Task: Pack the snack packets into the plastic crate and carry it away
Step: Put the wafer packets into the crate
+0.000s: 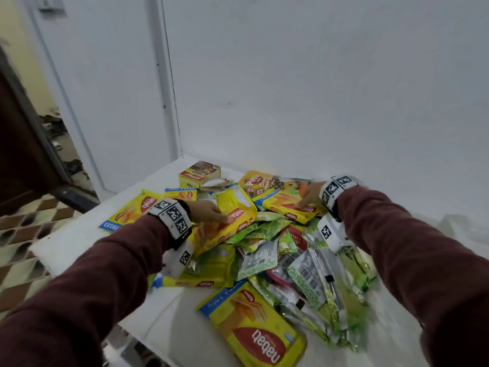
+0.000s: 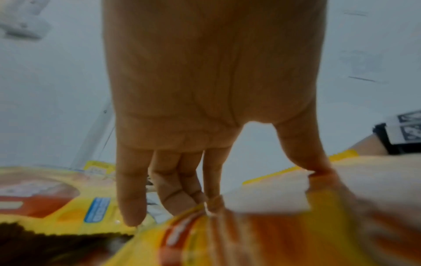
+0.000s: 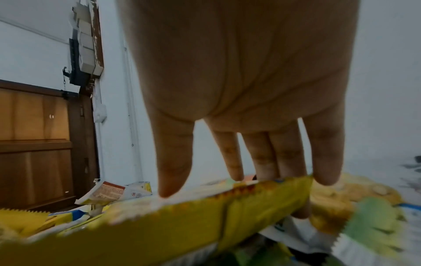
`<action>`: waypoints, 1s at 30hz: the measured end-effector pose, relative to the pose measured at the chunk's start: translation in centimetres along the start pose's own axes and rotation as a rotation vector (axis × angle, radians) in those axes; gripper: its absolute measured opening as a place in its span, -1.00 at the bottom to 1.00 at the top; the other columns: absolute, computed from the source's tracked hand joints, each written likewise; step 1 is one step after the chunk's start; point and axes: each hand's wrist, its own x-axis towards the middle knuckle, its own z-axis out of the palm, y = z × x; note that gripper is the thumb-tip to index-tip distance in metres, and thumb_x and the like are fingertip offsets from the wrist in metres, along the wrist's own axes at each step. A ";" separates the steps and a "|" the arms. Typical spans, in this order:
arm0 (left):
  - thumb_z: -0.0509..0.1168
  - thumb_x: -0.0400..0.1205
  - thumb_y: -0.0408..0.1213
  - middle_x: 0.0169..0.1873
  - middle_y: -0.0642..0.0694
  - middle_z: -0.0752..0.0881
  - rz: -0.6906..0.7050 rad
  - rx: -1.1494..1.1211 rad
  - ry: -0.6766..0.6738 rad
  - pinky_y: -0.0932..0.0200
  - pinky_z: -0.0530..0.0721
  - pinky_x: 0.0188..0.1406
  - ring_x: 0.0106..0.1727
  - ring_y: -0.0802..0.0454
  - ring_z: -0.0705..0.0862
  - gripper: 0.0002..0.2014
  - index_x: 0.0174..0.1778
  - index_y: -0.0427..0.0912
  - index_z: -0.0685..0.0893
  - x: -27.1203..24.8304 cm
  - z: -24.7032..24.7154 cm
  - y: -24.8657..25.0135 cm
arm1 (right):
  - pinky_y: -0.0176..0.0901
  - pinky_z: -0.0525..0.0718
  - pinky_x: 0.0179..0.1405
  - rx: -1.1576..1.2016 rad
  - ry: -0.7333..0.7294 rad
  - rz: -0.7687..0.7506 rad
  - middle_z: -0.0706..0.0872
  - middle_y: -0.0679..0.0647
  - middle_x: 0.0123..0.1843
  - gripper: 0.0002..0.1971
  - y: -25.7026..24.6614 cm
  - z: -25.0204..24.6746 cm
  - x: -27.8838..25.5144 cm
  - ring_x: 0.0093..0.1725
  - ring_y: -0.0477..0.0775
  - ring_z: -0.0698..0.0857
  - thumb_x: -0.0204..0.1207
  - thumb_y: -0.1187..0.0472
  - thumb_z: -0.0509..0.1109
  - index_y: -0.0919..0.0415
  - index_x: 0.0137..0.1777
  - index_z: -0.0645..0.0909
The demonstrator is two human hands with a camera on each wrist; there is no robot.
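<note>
A heap of snack packets (image 1: 264,247) lies on a white table (image 1: 87,234). My left hand (image 1: 211,211) reaches to the heap's left side. Its thumb and fingertips (image 2: 213,203) pinch the edge of a yellow wafer packet (image 1: 239,207), which rises blurred toward the left wrist camera (image 2: 262,234). My right hand (image 1: 308,197) is at the far right of the heap, on another yellow wafer packet (image 1: 288,205). In the right wrist view its fingers (image 3: 289,162) pass behind that packet's (image 3: 205,216) top edge and the thumb lies on the front.
A small yellow snack box (image 1: 198,174) stands at the back of the table. Green sachets (image 1: 317,282) and a large yellow packet (image 1: 254,329) lie near the front edge. White walls close the back and right. Tiled floor (image 1: 21,234) and a dark door (image 1: 18,144) are on the left.
</note>
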 end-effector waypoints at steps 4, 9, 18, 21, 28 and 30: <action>0.29 0.43 0.29 -0.25 -0.06 0.57 0.033 -0.156 0.028 0.26 0.47 -0.25 -0.27 0.07 0.53 -0.44 -0.11 -0.23 0.59 0.8 -0.5 -1.0 | -0.10 0.33 0.44 0.012 -0.059 -0.005 0.32 0.16 0.59 -0.23 0.1 -0.2 1.5 0.54 0.17 0.35 0.46 -0.13 0.38 0.25 0.57 0.25; 0.48 0.24 0.15 -0.28 0.13 0.78 0.187 -0.548 0.154 0.30 0.71 -0.24 -0.26 0.18 0.75 -0.56 -0.07 0.04 0.61 0.1 -2.3 -1.6 | -0.17 0.61 -0.09 0.066 -0.057 -0.028 0.66 0.16 0.24 -0.27 0.4 -2.3 2.9 0.17 0.18 0.66 0.28 -0.04 0.57 0.28 0.40 0.48; 0.37 0.52 0.04 0.10 -0.40 0.71 -0.200 -0.875 0.565 0.04 0.62 0.10 0.00 -0.24 0.70 -0.49 0.08 -0.41 0.68 1.4 -5.1 -9.3 | 0.02 0.60 0.25 0.439 0.090 -0.189 0.72 0.17 0.20 -0.39 -5.0 -5.3 5.0 0.11 0.20 0.70 0.30 -0.10 0.54 0.28 0.26 0.61; 0.35 0.57 -0.09 0.17 -0.37 0.67 -0.294 -0.849 0.495 0.09 0.57 0.06 0.03 -0.20 0.67 -0.49 0.25 -0.47 0.58 2.5 -4.5 -11.4 | 0.02 0.55 0.30 0.404 0.029 -0.236 0.72 0.19 0.21 -0.42 -8.5 -4.0 6.1 0.22 0.22 0.67 0.37 -0.10 0.48 0.28 0.29 0.61; 0.42 0.50 -0.03 0.15 -0.35 0.70 -0.309 -0.802 0.266 -0.15 0.62 0.24 0.13 -0.27 0.69 -0.42 0.25 -0.43 0.58 4.5 -5.0 -12.9 | -0.06 0.47 0.36 0.121 -0.131 -0.093 0.55 0.15 0.42 -0.42 -12.5 -2.9 7.4 0.37 0.18 0.54 0.47 -0.14 0.37 0.23 0.38 0.51; 0.41 0.51 -0.06 0.13 -0.32 0.70 -0.277 -0.800 0.199 -0.11 0.64 0.20 0.05 -0.23 0.69 -0.44 0.26 -0.42 0.57 4.8 -5.2 -12.7 | -0.05 0.54 0.32 0.140 -0.185 -0.070 0.60 0.15 0.37 -0.43 -13.0 -2.9 7.7 0.31 0.18 0.60 0.45 -0.13 0.40 0.22 0.35 0.54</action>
